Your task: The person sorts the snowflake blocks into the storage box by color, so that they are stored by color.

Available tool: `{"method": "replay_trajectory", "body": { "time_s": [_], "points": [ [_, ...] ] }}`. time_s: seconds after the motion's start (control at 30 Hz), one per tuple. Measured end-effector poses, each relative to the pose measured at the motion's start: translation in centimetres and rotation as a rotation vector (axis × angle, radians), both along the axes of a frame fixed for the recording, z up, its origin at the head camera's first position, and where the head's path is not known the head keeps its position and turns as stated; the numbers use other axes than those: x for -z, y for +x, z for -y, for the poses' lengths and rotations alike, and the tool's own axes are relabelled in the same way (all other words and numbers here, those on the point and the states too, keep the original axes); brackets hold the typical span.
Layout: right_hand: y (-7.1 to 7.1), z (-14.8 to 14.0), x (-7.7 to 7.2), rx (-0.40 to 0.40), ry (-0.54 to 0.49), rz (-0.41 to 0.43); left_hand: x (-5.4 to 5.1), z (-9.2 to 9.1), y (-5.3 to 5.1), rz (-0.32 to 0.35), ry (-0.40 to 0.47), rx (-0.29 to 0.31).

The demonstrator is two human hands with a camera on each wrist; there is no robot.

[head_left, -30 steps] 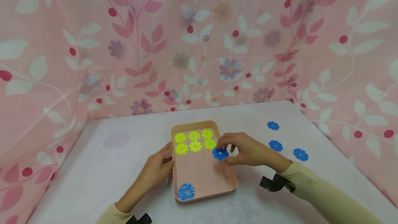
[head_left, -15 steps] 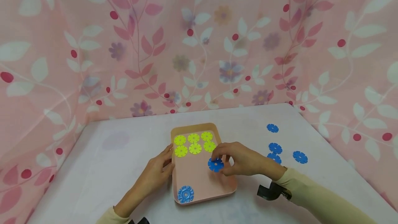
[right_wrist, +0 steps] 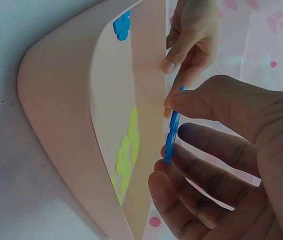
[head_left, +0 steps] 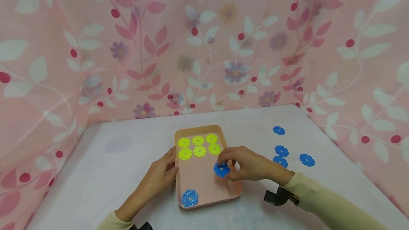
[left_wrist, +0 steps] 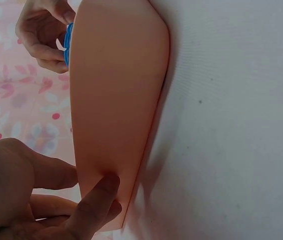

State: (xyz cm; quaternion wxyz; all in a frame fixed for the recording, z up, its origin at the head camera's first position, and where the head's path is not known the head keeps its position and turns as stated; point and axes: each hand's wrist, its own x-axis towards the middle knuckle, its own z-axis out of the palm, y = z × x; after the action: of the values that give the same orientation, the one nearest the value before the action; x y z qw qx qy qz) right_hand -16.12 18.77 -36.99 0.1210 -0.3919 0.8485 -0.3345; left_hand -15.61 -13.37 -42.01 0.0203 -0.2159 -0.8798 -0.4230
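Both hands are at the pink tray, its long axis running near to far. Left hand, fingers loosely extended, touches the left wall from outside. One corner blue disc lies at the tray's near left; six yellow discs lie in two rows at the far end. Right hand reaches over the right wall, pinching a flower-edged blue disc above the tray floor, just nearer than the yellow rows and well far and right of the corner one. Farther right, four loose blue discs lie on the white table.
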Motion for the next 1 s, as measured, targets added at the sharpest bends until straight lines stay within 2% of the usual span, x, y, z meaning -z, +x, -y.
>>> {"method": "replay_trajectory", "body": {
  "time_s": [0.23,0.33,0.43,0.53,0.77,1.0],
  "points": [
    [0.0,0.1,0.0,0.003,0.002,0.014,0.1,-0.1,0.0,0.056,0.037,-0.024],
    [-0.1,0.3,0.0,-0.022,0.000,0.015,0.0,0.0,0.1,0.077,0.051,-0.045],
    [-0.2,0.6,-0.1,-0.044,0.006,-0.015,-0.1,0.0,0.1,0.088,0.065,-0.039],
    [-0.4,0.9,-0.2,-0.047,0.019,-0.029,-0.2,0.0,0.0,0.084,0.068,-0.034],
    [-0.2,1.8,0.0,-0.078,0.050,-0.002,-0.3,-0.1,0.0,0.093,0.037,-0.045],
    [-0.3,1.7,-0.1,-0.058,0.089,0.012,-0.4,-0.2,-0.1,0.070,0.028,-0.023]
  ]
}}
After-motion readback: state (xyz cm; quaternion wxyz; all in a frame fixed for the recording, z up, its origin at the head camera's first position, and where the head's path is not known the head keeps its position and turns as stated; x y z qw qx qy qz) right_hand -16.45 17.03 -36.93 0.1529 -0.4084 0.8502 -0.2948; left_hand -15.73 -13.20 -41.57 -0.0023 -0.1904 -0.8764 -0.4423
